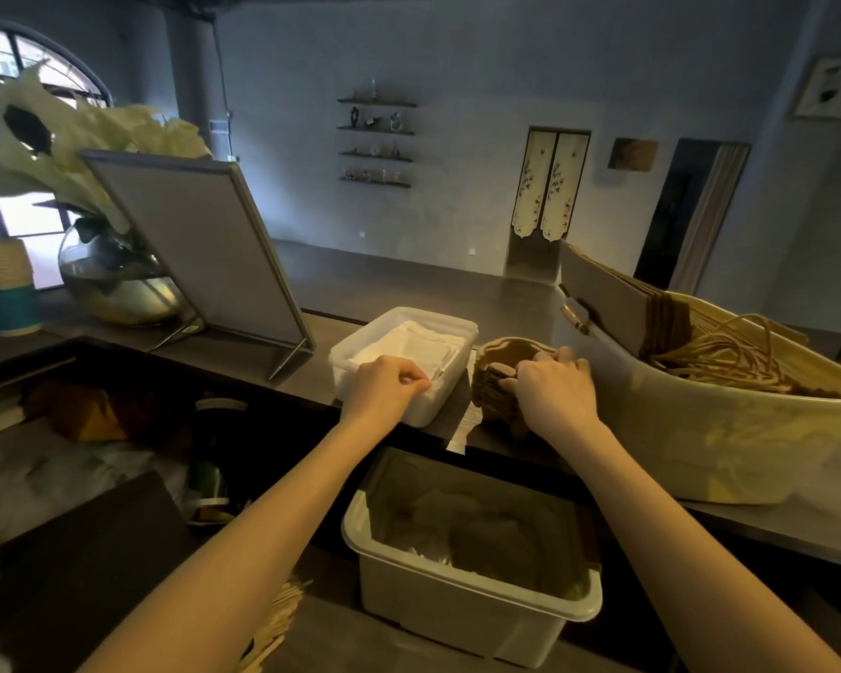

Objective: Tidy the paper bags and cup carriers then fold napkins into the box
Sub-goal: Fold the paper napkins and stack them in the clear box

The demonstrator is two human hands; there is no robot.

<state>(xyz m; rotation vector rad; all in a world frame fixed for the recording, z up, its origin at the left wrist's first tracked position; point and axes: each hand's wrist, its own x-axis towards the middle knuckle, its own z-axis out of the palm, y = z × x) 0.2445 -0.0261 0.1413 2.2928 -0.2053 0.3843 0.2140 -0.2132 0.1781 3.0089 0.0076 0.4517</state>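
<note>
A white plastic box (450, 327) holding white folded napkins (416, 344) sits on the dark counter. My left hand (384, 383) grips the box's near rim with curled fingers. Just right of the box stands a stack of brown pulp cup carriers (498, 364). My right hand (552, 386) rests on top of that stack, fingers curled over its edge. Further right, a large cream tub (700, 429) holds brown paper bags (651, 308) standing upright, their rope handles spilling forward.
A second pale bin (472, 604) with paper inside sits on the lower shelf below my arms. A framed sign (200, 250), a shiny vase (112, 284) with white flowers and stacked cups (3, 289) stand at the left.
</note>
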